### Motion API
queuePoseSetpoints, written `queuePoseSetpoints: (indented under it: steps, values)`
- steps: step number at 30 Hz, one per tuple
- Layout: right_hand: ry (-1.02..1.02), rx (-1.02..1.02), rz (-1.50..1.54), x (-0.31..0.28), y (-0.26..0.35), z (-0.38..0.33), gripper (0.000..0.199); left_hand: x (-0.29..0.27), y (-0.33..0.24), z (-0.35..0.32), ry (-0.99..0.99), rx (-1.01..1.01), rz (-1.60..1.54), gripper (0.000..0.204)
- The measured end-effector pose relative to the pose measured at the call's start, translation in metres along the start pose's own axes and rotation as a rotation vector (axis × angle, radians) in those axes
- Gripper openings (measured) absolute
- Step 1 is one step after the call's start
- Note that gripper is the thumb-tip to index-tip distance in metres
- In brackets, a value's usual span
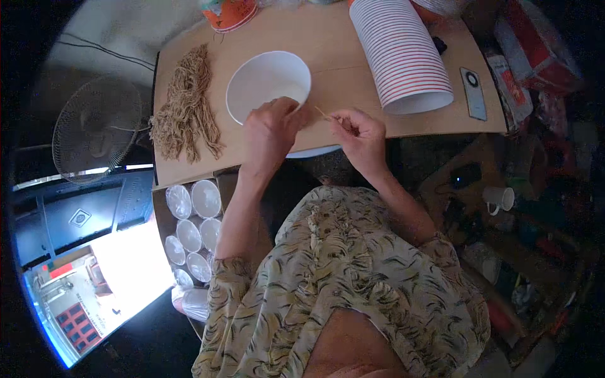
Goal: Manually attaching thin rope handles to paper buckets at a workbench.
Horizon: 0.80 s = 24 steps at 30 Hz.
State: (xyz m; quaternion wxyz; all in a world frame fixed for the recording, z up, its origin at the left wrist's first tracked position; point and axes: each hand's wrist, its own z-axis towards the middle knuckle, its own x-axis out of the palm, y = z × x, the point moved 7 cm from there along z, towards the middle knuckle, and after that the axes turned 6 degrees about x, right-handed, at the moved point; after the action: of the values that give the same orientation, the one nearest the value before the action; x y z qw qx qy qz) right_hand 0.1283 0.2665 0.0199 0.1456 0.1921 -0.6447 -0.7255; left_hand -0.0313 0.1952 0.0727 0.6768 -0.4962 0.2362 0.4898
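Observation:
A white paper bucket (268, 79) stands on the table, its mouth tilted toward me. My left hand (272, 129) is closed at the bucket's near right rim, fingers curled over the edge; its fingertips are partly hidden. Just to the right, my right hand (359, 135) pinches a thin tan cord (323, 114) between thumb and finger. Whether that cord runs to the bucket I cannot tell. A loose heap of tan cord strands (189, 104) lies left of the bucket. At the right lies a long nested stack of white paper buckets with red rims (409, 60).
A phone (474, 94) lies at the table's right edge. An orange bucket (230, 14) sits at the far side. Left are a fan (97, 126) and, below the table, a carton of plastic-wrapped stacks (189, 233). A white mug (499, 200) stands lower right.

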Motion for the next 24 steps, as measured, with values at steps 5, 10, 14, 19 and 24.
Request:
queuePoseSetpoints:
  steps: [5,10,14,19,24]
  values:
    - [0.055,0.031,0.095,0.018,-0.002,0.011,0.009,-0.009,0.016,0.002,-0.035,-0.136,-0.229,0.019]
    - [0.077,0.008,0.068,0.035,0.002,0.014,0.008,-0.015,0.02,-0.007,-0.036,-0.183,-0.22,0.018]
    - [0.077,0.026,0.064,0.035,-0.006,0.016,0.009,-0.01,0.025,-0.01,-0.048,-0.178,-0.24,0.015]
    - [0.074,0.054,0.07,0.035,-0.005,0.015,0.009,-0.013,0.02,-0.009,-0.044,-0.16,-0.197,0.017]
    - [0.081,0.077,0.029,0.035,-0.005,0.015,0.009,-0.014,0.014,-0.008,-0.047,-0.182,-0.203,0.018]
